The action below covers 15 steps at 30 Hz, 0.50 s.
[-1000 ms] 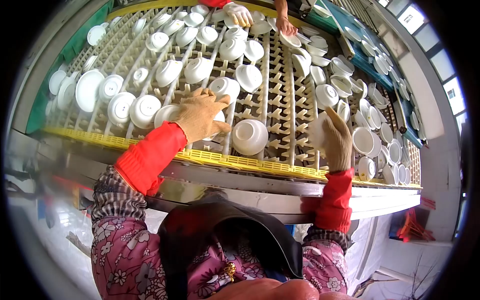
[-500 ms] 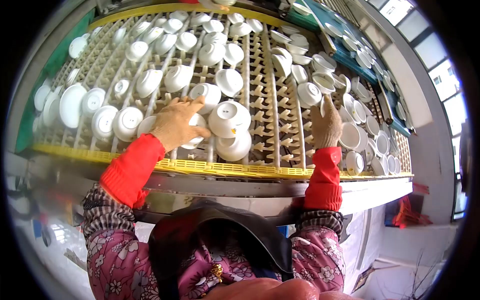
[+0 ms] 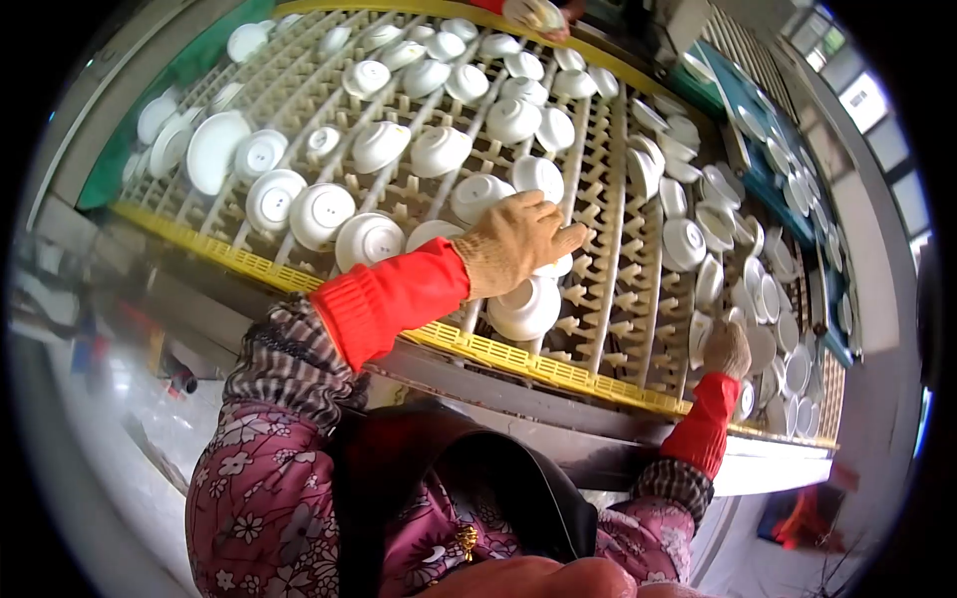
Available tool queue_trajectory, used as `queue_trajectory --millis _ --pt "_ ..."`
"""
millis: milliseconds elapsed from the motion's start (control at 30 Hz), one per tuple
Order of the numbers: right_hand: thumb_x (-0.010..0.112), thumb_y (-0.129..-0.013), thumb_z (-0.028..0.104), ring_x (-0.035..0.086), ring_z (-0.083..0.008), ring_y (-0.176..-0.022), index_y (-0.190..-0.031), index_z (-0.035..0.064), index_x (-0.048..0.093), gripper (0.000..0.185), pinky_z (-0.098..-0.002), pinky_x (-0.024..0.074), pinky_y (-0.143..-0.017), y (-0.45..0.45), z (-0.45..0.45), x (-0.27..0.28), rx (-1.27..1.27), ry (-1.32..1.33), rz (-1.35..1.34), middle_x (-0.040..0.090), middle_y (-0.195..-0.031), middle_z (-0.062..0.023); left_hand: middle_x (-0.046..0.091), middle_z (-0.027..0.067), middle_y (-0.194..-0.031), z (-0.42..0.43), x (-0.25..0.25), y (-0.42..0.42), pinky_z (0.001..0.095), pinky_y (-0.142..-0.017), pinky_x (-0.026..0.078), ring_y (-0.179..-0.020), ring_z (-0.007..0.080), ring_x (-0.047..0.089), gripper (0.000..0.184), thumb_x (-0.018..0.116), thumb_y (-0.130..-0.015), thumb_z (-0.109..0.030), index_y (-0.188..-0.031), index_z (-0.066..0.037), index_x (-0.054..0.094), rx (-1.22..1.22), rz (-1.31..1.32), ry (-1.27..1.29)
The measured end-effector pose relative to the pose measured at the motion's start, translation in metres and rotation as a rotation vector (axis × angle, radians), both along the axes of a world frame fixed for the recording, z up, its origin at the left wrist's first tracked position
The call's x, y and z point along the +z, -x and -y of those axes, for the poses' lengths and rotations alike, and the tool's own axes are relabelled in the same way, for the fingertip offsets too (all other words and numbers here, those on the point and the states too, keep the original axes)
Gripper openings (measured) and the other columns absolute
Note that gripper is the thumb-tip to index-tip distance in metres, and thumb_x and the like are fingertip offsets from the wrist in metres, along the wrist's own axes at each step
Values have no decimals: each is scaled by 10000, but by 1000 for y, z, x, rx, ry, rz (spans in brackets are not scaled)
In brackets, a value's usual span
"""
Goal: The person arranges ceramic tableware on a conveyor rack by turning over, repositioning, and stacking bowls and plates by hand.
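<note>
My left hand (image 3: 518, 239), in a brown work glove, lies over a white bowl (image 3: 553, 267), its thumb apart from the fingers. The glove hides most of that bowl. Just below sits another upturned white bowl (image 3: 524, 309), and a further bowl (image 3: 538, 179) is beyond my fingertips. At the right, my right hand (image 3: 728, 349), gloved too, has its fingers bent around the edge of a white bowl (image 3: 700, 339) standing on its side. Other tilted bowls (image 3: 761, 347) crowd close beside it.
A pegged conveyor rack (image 3: 608, 289) with a yellow edge strip (image 3: 498, 356) carries many bowls and a plate (image 3: 217, 151). Blue-green trays (image 3: 763, 149) of dishes stand at the right. Across the rack, another person's hand (image 3: 558, 32) is by a stack of dishes (image 3: 533, 14).
The view has turned, shifting the rack. My left hand has moved right, onto the upper of two bowls. My right hand has come nearer the front edge with a bowl.
</note>
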State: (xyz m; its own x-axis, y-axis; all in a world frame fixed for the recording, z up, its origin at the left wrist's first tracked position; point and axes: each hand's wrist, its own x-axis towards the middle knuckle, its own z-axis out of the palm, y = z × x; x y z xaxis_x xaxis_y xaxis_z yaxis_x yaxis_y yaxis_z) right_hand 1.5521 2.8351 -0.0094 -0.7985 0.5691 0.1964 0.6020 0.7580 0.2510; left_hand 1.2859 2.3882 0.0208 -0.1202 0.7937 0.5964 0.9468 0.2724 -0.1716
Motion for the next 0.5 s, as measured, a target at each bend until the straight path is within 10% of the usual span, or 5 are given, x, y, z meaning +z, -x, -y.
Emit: queue_trajectory --millis 167,300,467,500 --pt "599 -1148 381 709 -448 -978 -1122 57 739 354 -560 554 -869 -7 16 11 171 136 -302 773 -1081 -198 638 17 -785 22 13 30 373 -567 559 -720 210 680 196 727 -1036 -211 -1226 -174 696 192 254 0" --pt "636 -1156 426 723 -417 -1032 -1278 20 757 441 -473 556 -939 1 40 28 112 343 -551 784 -1162 -209 665 47 -795 78 42 59 383 -738 608 -770 252 717 435 816 -1001 -268 -1381 -167 632 466 128 -49" --pt "670 -1134 258 756 -369 -1190 -1368 -20 745 371 -399 598 -1041 45 104 49 144 1047 -988 788 -1313 -229 724 179 -1320 150 5 33 567 -1102 504 -1262 378 679 646 719 -1069 -352 -1627 -97 518 563 299 369" --pt "656 -1100 161 759 -387 -1199 -1380 -16 739 342 -418 608 -1039 60 110 54 398 702 -768 785 -1323 -235 699 191 -1408 159 2 29 586 -1144 477 -1303 386 667 643 700 -1082 -351 -1640 -102 501 558 389 382"
